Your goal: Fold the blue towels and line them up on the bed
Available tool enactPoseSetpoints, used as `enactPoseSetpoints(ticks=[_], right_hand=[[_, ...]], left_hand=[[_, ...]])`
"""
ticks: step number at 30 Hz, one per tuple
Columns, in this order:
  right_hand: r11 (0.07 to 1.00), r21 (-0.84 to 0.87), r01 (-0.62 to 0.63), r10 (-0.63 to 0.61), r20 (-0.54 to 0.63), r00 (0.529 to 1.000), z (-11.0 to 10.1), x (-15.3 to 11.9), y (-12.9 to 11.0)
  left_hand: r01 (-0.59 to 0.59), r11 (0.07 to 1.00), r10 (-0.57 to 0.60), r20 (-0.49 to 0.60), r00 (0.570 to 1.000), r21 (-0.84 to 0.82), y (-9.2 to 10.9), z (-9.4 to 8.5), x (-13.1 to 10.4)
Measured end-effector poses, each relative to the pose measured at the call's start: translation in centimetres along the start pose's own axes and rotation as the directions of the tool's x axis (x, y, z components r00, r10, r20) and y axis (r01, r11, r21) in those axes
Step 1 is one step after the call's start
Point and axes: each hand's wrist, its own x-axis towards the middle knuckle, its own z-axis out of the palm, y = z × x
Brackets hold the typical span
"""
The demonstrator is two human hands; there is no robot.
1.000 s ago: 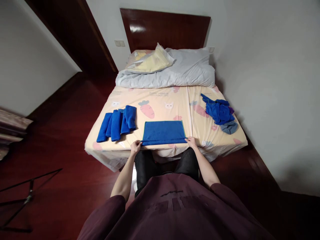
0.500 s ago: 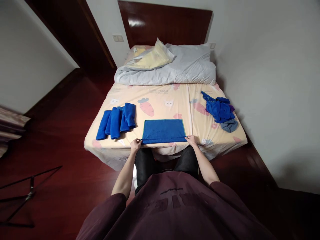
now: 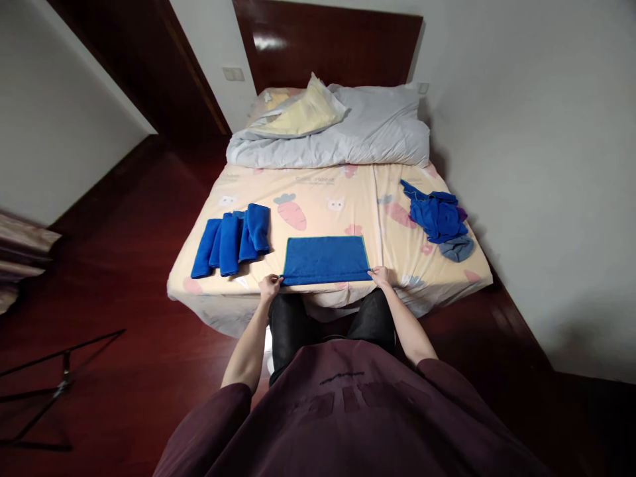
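Note:
A blue towel [image 3: 325, 253] with thin green edging lies flat near the front edge of the bed, its near edge turned over into a narrow strip. At the left end of that strip my left hand [image 3: 270, 285] pinches the corner. My right hand [image 3: 380, 275] grips the opposite end the same way. Several rolled blue towels [image 3: 229, 244] rest side by side to the left. Over on the right sits a crumpled heap of blue cloths [image 3: 437, 215], with a grey-blue cloth [image 3: 456, 248] at its near side.
The bed [image 3: 318, 192] has a carrot-patterned sheet. A bunched grey quilt [image 3: 377, 126] and a pale yellow cloth [image 3: 305, 112] lie toward the headboard [image 3: 332, 43]. A black metal stand [image 3: 62, 384] is on the floor at left. My knees are against the bed's front.
Almost nothing differs. Both hands stay pinched on the folded edge of the towel, and the view has shifted very slightly.

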Motion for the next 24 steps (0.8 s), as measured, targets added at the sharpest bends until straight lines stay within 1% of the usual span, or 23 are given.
enactPoseSetpoints(ticks=[4, 11, 16, 18, 20, 21, 22, 24], right_hand=[[1.0, -0.004, 0.014, -0.014, 0.001, 1.0, -0.2, -0.5, -0.3], [0.999, -0.035, 0.015, -0.018, -0.07, 0.997, -0.5, -1.2, -1.1], [0.997, -0.035, 0.071, -0.073, -0.085, 0.994, -0.3, -1.9, -2.3], [0.996, -0.037, 0.083, -0.086, -0.088, 0.992, -0.5, -2.2, -2.9], [0.992, -0.055, 0.112, -0.117, -0.097, 0.988, -1.0, -2.4, -3.4], [0.986, -0.068, 0.152, -0.158, -0.097, 0.983, -1.4, -2.6, -3.6], [0.974, -0.078, 0.213, -0.219, -0.086, 0.972, -1.8, -2.9, -3.8], [0.924, -0.082, 0.375, -0.377, -0.014, 0.926, -2.6, -3.5, -3.9]], left_hand=[[0.002, 1.0, -0.002, -0.01, 1.0, -0.016, 0.1, 0.2, 0.0], [0.034, 0.999, -0.034, -0.037, 0.999, -0.007, -0.3, 0.1, 0.2], [-0.006, 1.0, 0.005, -0.025, 1.0, -0.011, 0.5, 0.7, -0.2], [-0.07, 0.998, 0.07, -0.048, 0.996, -0.003, 0.8, 0.8, -0.6], [-0.181, 0.983, 0.184, -0.108, 0.977, 0.042, 0.9, 0.6, -1.2], [-0.255, 0.964, 0.263, -0.124, 0.957, 0.072, 0.9, 0.4, -1.5], [-0.339, 0.936, 0.349, -0.113, 0.93, 0.097, 0.8, 0.3, -1.7], [-0.504, 0.856, 0.509, -0.015, 0.861, 0.113, 0.5, 0.1, -2.1]])
